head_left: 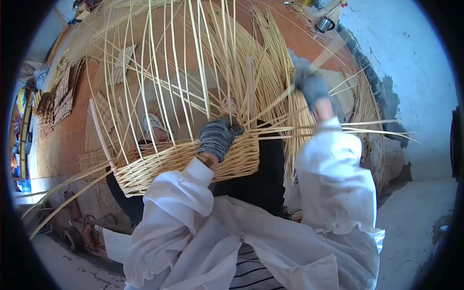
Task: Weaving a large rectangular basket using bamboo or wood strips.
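A half-woven wicker basket [188, 166] rests across my lap, its pale upright rods [166, 72] standing high above the woven wall. My left hand [215, 139], in a grey striped knit glove, is closed over the basket's rim near its right corner. Raised to the right, my right hand [311, 79] wears a grey glove and is smeared by motion. A blurred wicker strand [276, 100] runs from that corner up to the right hand and shows again beyond it, so the hand appears closed on it. Loose strand ends [377, 128] stick out rightward from the corner.
A thick sheaf of wicker rods [275, 63] lies on the floor beyond the basket, with more along the blue-white wall [411, 58]. Woven mats [63, 99] lie at left. A metal mug [325, 24] stands at the far right. Long strands [67, 200] reach out leftward.
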The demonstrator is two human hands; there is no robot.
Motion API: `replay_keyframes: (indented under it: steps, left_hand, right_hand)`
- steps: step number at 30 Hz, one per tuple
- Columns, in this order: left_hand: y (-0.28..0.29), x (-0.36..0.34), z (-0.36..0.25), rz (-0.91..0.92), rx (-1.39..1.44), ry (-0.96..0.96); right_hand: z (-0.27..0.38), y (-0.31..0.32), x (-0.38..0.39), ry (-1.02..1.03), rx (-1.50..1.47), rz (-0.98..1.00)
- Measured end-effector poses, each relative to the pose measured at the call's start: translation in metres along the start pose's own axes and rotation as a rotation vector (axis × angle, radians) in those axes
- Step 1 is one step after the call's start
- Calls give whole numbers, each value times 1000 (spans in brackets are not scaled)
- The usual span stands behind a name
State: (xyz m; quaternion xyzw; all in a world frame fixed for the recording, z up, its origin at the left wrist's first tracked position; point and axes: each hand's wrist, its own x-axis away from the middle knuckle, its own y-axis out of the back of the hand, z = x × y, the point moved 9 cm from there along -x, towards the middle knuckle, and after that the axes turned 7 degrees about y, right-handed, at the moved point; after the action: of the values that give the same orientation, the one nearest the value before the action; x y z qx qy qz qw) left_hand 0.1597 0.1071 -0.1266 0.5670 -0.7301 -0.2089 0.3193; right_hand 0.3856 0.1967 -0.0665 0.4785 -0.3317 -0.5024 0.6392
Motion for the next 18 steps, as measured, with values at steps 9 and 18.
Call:
replay_keyframes:
  steps: [9,18]
  left_hand:
    - [-2,8,13,-40,4,136]
    - [3,69,-51,-720,-444,-471]
  right_hand:
    - [-38,-12,-27,-592,-1394,84]
    - [-120,-102,95,-689,-1895,-181]
